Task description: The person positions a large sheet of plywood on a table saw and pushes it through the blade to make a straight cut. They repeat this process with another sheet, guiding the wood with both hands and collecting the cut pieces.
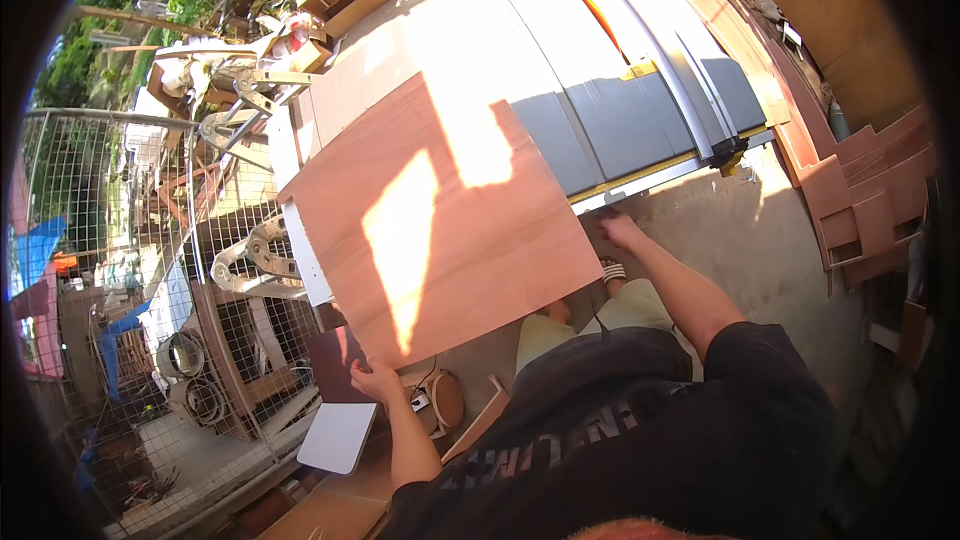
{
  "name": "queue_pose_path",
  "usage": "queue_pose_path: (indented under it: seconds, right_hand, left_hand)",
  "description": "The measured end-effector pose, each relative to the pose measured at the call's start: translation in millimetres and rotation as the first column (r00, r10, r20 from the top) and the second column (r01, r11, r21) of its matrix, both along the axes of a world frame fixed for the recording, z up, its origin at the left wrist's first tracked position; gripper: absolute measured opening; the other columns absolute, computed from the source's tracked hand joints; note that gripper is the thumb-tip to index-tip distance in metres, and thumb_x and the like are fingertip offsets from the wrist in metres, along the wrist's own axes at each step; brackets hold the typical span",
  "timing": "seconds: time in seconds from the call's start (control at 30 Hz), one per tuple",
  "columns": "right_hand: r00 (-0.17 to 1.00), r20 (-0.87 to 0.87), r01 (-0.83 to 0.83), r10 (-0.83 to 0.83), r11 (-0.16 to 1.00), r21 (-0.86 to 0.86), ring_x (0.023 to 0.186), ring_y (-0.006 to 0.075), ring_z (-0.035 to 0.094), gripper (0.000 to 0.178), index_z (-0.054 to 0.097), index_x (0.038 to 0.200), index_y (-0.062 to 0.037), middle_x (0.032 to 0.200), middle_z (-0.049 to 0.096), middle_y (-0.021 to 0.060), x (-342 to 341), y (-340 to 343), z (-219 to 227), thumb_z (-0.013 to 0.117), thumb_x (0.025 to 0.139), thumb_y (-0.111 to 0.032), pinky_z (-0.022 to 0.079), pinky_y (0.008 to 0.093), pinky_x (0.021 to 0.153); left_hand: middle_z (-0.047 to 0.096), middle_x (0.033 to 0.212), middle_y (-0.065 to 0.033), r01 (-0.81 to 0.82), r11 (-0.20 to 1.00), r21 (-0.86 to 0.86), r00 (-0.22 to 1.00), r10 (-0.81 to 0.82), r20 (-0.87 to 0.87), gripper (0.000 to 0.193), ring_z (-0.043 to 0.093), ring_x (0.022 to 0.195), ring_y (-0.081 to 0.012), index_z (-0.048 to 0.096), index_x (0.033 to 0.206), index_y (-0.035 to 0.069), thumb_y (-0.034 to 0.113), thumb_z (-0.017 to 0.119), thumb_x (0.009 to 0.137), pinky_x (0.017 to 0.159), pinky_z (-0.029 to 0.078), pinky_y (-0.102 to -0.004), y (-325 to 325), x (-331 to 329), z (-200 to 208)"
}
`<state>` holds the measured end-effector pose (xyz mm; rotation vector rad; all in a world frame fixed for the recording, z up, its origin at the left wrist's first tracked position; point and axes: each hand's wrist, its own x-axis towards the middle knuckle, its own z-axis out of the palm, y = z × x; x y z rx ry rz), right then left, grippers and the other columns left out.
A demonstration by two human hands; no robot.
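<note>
While its far part overlaps the grey table saw (625, 130), a thin reddish plywood sheet (480, 240) lies skewed across the work surface, its near corners jutting toward the person and two bright patches of sun on its face. The left hand (376, 380) is at the sheet's near left corner, fingers bent; whether they grip the edge I cannot tell. The right hand (620, 230), fingers curled, is at the saw's front rail (640, 180), just beside the sheet's right edge; what it holds, if anything, is hidden. A silver rip fence (670, 50) runs along the saw's right side. Below the left hand are a white rounded-corner board (338, 437) and a dark brown panel (332, 370). Hinged metal ladder sections (262, 262) stand left of the sheet, beside a wire mesh fence (105, 180). Reddish plywood offcuts (885, 185) lie at far right.
</note>
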<state>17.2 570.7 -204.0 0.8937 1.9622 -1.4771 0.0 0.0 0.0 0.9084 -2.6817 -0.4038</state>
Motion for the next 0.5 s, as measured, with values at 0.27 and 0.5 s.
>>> queue_pose_path:
  seconds: [0.27, 0.5]
  right_hand:
    - [0.904, -0.011, 0.281, -0.427, 0.615, -0.737, 0.089, 0.0199, 0.065, 0.040, 0.057, 0.125, -0.0148, 0.103, 0.066, 0.0037, 43, -65, 173, 0.056, 0.100, -0.047, 0.057, 0.0423, 0.068]
    - [0.831, -0.004, 0.498, -0.556, 0.747, -0.441, 0.088, 0.0172, 0.063, 0.020, 0.056, 0.118, -0.0134, 0.102, 0.063, 0.0028, 51, -87, 154, 0.059, 0.099, -0.018, 0.057, 0.0419, 0.068]
  left_hand:
    - [0.053, 0.133, -0.0309, 0.136, 0.965, 0.222, 0.913, -0.209, 0.349, 0.072, 0.050, 0.123, -0.0468, 0.053, 0.138, -0.003, 0.047, 0.065, 0.087, 0.104, 0.042, -0.0517, -50, -140, -13]
    - [0.051, 0.133, -0.0322, 0.090, 0.968, 0.234, 0.973, -0.135, 0.186, 0.075, 0.049, 0.123, -0.0495, 0.053, 0.138, -0.004, 0.047, 0.067, 0.084, 0.106, 0.039, -0.0547, 4, -132, -7]
